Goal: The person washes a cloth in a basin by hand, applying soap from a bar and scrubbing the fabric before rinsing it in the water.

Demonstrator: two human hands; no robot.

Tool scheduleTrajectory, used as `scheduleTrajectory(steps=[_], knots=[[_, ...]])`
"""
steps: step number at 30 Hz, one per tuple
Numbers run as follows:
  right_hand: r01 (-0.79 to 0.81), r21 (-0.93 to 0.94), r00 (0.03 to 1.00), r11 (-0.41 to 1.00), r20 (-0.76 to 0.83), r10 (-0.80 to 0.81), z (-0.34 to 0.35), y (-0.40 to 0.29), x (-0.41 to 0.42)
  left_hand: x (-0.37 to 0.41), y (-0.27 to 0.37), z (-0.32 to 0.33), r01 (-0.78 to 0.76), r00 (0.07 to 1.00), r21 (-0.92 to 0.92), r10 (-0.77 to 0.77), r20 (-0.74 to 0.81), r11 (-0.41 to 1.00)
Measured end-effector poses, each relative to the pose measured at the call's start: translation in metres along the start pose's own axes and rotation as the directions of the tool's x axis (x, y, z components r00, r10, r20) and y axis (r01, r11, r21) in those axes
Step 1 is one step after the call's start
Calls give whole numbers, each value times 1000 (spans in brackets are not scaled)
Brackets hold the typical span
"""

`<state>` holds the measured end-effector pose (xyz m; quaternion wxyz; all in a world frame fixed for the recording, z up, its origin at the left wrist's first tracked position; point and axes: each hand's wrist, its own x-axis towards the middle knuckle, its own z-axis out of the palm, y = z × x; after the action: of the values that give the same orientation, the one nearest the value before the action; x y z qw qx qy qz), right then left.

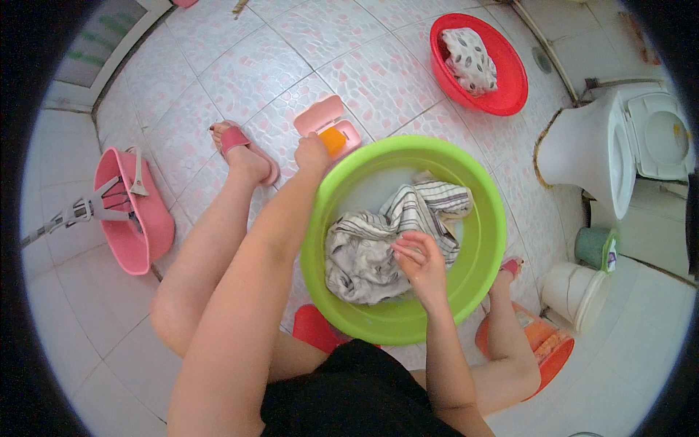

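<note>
My left hand (313,154) reaches past the rim of a large lime-green plastic basin (494,235). Its fingers hold one end of an orange soap bar (332,141), at an open pink soap box (352,131) on the floor. Whether the bar still rests on the box's base I cannot tell. Over the basin, my right hand (421,266) hovers with loosely curled fingers and nothing visible in them. Just beneath it a wet striped cloth (407,210) lies bunched up with a greyish-white cloth part (366,267), in cloudy water (371,188).
A red basin (510,82) holding a patterned cloth (471,61) stands at far right, near a white toilet (584,142). On the left is a pink bucket (158,229) with a mop (106,205). A white bucket (570,295), a green bin (591,247) and an orange container (562,352) stand right.
</note>
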<state>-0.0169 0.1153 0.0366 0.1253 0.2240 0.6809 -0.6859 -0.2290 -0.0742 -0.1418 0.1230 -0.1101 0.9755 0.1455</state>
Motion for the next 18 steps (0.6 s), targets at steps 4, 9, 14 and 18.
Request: scheduleTrajectory(steps=[4,9,14,18], knots=[[12,4,996,1000,-91,-11,-14,17,-3,-7,2,-2,-47,996,-24,49,78,999],[93,-189,950,978,-276,-144,-41,43,-6,-13,-1,-35,-116,990,28,114,88,993],[120,-639,960,760,-121,-254,-57,59,5,-25,-4,-90,-204,978,9,204,-37,979],[-38,-751,996,659,-78,-32,-42,77,5,-85,20,-132,-406,913,-168,395,-99,898]])
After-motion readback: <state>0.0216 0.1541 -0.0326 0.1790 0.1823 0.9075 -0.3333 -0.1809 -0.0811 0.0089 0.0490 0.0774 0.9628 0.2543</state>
